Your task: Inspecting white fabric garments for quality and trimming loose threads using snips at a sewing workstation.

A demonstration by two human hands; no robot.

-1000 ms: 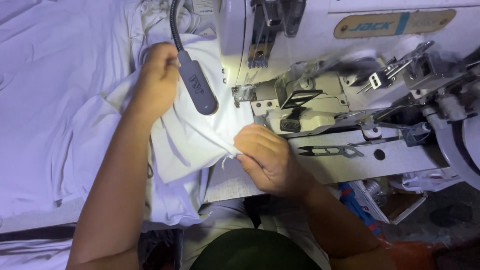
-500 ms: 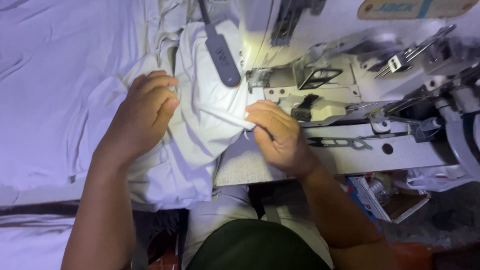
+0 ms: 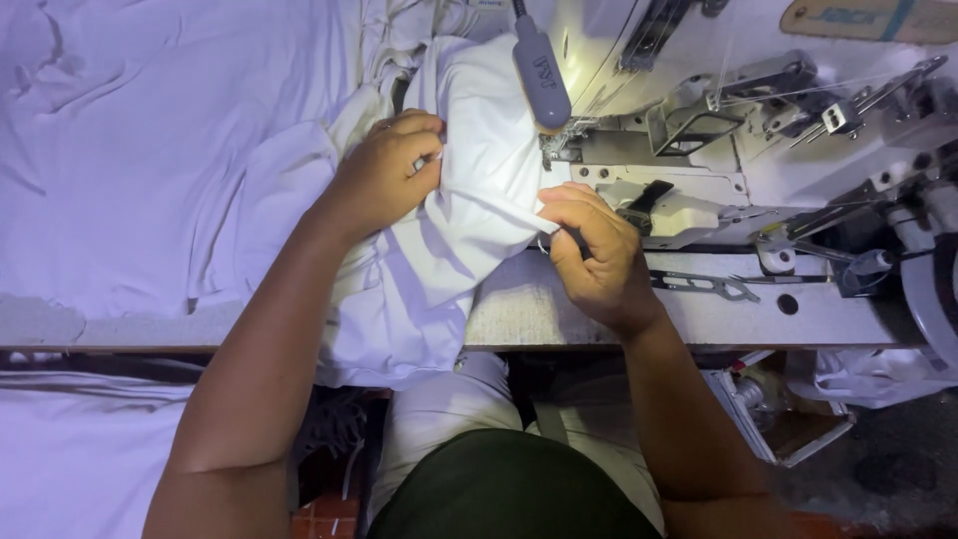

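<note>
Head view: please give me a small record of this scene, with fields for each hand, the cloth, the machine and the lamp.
left hand: grips a fold of the white cloth, fingers curled into it
right hand: pinches the cloth's edge beside the machine
cloth: white, bunched between both hands, hanging over the table edge
machine: white sewing machine on the table, right of the cloth
lamp: grey lamp head on a dark neck, above the cloth
other cloth: more white fabric spread at the left
</note>
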